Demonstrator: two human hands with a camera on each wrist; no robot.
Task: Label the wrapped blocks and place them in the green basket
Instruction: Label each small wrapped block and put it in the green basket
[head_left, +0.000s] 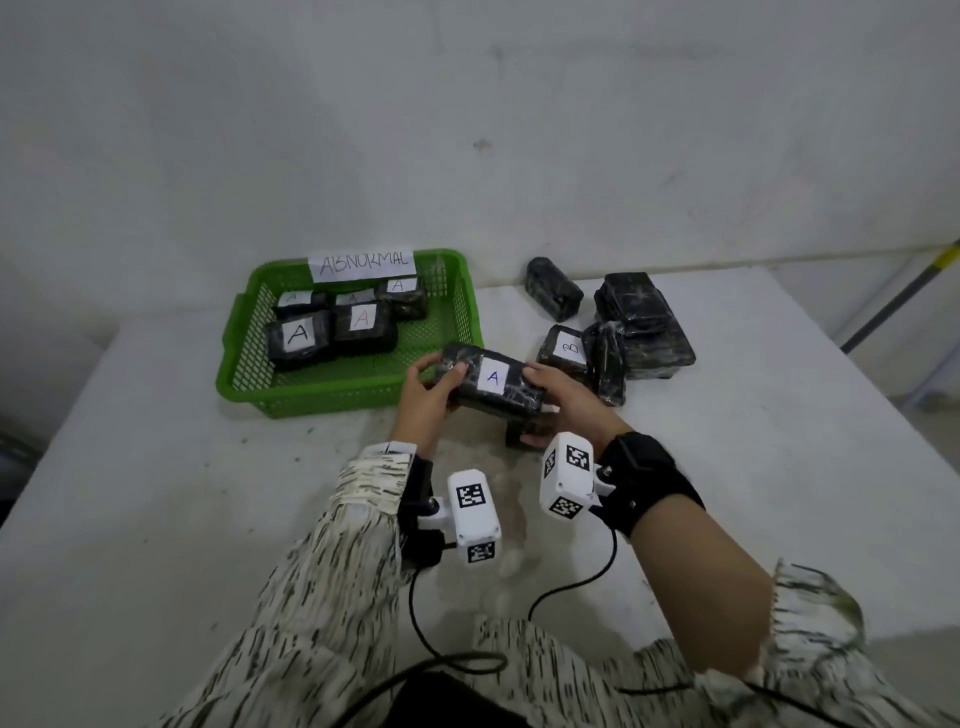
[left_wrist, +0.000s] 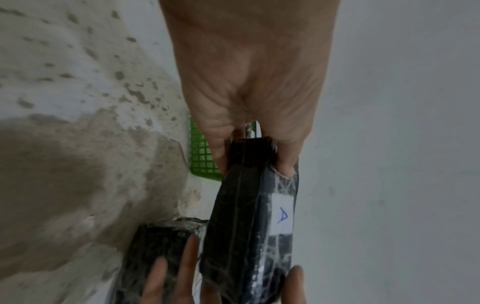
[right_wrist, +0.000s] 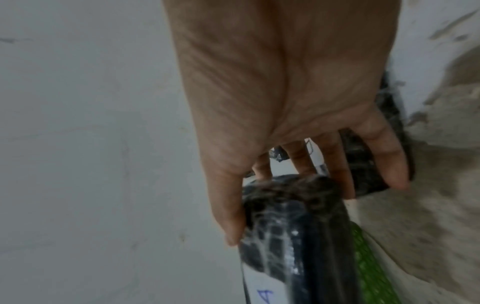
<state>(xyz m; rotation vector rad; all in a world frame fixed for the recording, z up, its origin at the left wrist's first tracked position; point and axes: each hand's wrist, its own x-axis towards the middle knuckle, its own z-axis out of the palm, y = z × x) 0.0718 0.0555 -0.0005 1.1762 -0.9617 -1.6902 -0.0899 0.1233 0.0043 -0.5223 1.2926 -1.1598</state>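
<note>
- A green basket sat far left on the white table. A paper sign on its far wall read "ABNORMAL", roughly lettered.
- Inside it lay five wrapped blocks, each with a white label reading "A".
- The left hand gripped the left end of a held block, thumb on top, fingers curled beneath.
- That block hung above the table just right of the basket's near right corner; its label read "A" in blue.
- The right hand clasped its right end, thumb on top, fingers under.
- Another block lay beneath that hand, mostly hidden.
- Further right lay a block marked "B".
- Unlabelled blocks were heaped just beyond it.
</note>
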